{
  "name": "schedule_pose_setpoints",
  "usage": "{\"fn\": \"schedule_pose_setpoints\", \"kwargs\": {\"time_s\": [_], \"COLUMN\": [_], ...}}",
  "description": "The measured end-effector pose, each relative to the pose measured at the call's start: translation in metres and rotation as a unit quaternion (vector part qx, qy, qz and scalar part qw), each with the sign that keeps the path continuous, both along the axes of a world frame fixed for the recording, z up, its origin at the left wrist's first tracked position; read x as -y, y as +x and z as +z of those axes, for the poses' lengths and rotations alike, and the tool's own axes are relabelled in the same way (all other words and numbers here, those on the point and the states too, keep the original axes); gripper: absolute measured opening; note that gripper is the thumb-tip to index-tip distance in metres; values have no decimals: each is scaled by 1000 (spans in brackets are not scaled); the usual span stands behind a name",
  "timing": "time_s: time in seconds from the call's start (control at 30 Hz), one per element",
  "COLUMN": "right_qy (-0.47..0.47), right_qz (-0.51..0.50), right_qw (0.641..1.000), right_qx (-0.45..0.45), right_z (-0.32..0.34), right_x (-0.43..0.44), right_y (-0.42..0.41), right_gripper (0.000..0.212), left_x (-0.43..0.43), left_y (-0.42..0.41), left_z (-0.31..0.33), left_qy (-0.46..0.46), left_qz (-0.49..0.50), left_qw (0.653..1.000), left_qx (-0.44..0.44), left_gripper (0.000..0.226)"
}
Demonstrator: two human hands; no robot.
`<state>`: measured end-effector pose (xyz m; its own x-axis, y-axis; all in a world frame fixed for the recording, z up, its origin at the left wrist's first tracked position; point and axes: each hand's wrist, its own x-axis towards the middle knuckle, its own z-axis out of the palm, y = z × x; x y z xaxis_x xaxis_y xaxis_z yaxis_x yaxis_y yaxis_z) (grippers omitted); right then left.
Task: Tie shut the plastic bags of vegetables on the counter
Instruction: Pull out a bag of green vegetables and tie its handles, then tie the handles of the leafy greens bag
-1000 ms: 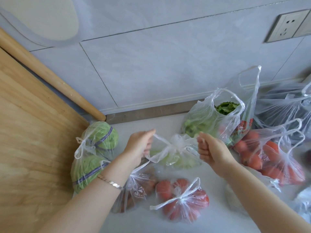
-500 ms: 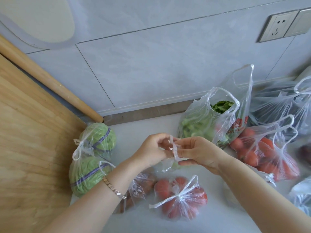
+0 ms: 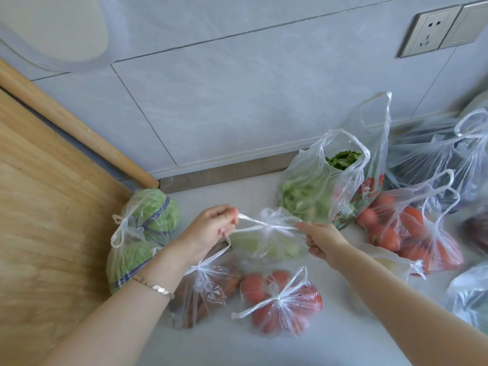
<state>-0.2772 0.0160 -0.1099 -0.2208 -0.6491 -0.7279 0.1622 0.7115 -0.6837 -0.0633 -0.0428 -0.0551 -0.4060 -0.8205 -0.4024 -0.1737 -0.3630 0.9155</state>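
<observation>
A small clear bag of pale green vegetables (image 3: 266,244) lies mid-counter. My left hand (image 3: 211,228) pinches its left handle strand and my right hand (image 3: 320,237) pinches the right one. Both strands are pulled taut, away from a knot between the hands. Knotted bags lie around it: cabbages (image 3: 142,233) at the left, a brown-vegetable bag (image 3: 203,289) under my left wrist, tomatoes (image 3: 280,302) in front. Behind stand an untied bag of leafy greens (image 3: 314,191) and an untied bag of tomatoes (image 3: 412,231).
A wooden board (image 3: 45,207) leans at the left with a rolling pin (image 3: 71,128) along the wall. More plastic bags (image 3: 449,154) crowd the right side, one pale bag (image 3: 390,265) under my right forearm. A wall socket (image 3: 427,33) sits at the upper right.
My hands met over the bag half a second ago, crossing the handles. They have since drawn apart sideways, pulling the strands tight on the knot.
</observation>
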Motion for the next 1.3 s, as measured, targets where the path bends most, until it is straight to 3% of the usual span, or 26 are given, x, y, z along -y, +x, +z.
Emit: {"fn": "schedule_pose_setpoints", "kwargs": {"time_s": [0.1,0.17,0.27,0.33,0.4,0.47,0.5,0.53,0.6,0.67,0.73,0.8,0.87,0.9,0.93,1.03,1.1,1.2,1.3], "right_qy": [-45,-69,-89,-113,-132,-139,-138,-134,-116,-94,-77,-73,-83,-88,-99,-181,-232,-289,-280], "right_qz": [-65,-101,-151,-141,-126,-118,-116,-112,-110,-106,-69,-2,84,120,147,154,116,50,55], "right_qw": [997,992,984,982,981,980,980,980,982,986,989,988,972,959,946,917,890,836,815], "right_qx": [7,-10,-26,-51,-66,-78,-87,-95,-98,-92,-104,-136,-203,-241,-271,-320,-375,-463,-504], "right_z": [3,7,12,15,20,20,18,16,9,4,5,9,20,27,36,68,92,114,125], "right_x": [8,12,12,11,9,6,4,1,-5,-9,-9,-8,-6,-6,-5,-1,5,23,49], "right_y": [6,11,14,16,18,16,15,14,16,17,14,6,-4,-7,-13,-35,-55,-92,-131], "right_gripper": [40,43,42,43,43,44,45,46,47,46,43,36,17,6,13,16,10,18,47], "left_x": [3,2,2,3,6,9,10,12,17,18,17,20,26,27,29,31,30,23,23], "left_y": [4,1,0,3,4,1,0,0,2,1,0,-5,-13,-19,-30,-71,-107,-161,-208], "left_z": [-3,-6,-5,-1,2,4,1,-5,-20,-30,-40,-38,-32,-25,-17,12,26,37,41], "left_qy": [123,164,127,-6,-177,-285,-299,-274,-96,141,220,197,32,-64,-147,-283,-298,-273,-112], "left_qz": [166,237,189,49,-64,-84,-75,-39,119,241,256,233,134,72,26,-24,-82,-162,-180], "left_qw": [960,937,973,987,926,871,868,888,959,954,938,941,937,913,888,876,890,905,958], "left_qx": [-190,-199,-40,154,328,390,390,367,239,104,78,149,320,396,434,390,335,283,194], "left_gripper": [38,39,37,37,46,51,50,47,40,40,39,37,31,24,15,8,8,25,58]}}
